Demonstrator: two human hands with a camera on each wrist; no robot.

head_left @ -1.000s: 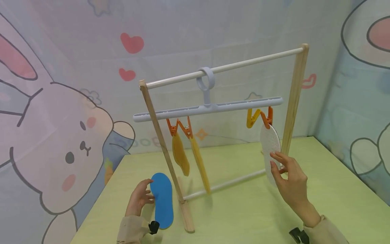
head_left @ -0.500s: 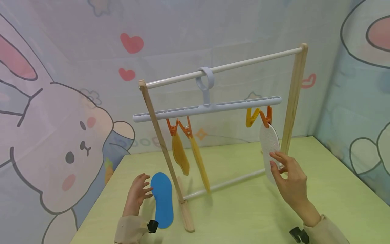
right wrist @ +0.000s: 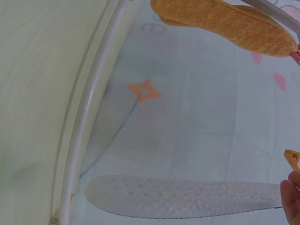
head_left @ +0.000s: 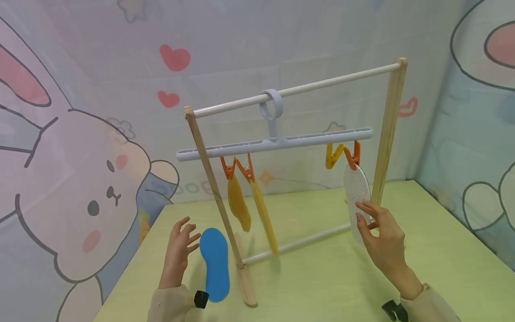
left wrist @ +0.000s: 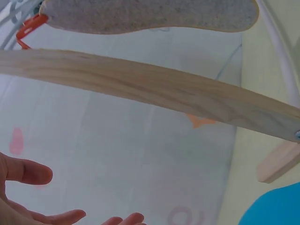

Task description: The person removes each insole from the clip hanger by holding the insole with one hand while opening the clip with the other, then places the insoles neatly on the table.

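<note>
A blue insole (head_left: 216,268) lies on the table beside the rack's left foot. My left hand (head_left: 179,250) hovers at its left, fingers spread and holding nothing. On the right, a white dimpled insole (head_left: 356,192) hangs from an orange clip (head_left: 353,155). My right hand (head_left: 382,235) is bent beside its lower half, thumb and forefinger overlapping it in the head view with a gap between their tips. Two tan insoles, one broad (head_left: 238,203) and one seen edge-on (head_left: 264,219), hang from orange clips at the left. A yellow clip (head_left: 333,155) hangs without an insole.
A pale hanger bar (head_left: 281,142) hooks over the top rod (head_left: 338,80) of a wooden-post rack. The left post (head_left: 213,188) stands between the blue insole and the tan ones; a lower rod (head_left: 314,237) runs near the table (head_left: 314,286). Printed cloth surrounds it.
My left hand has come off the blue insole, moving left and up a little while its fingers opened. The blue insole has hardly moved. My right hand has stayed in place.
</note>
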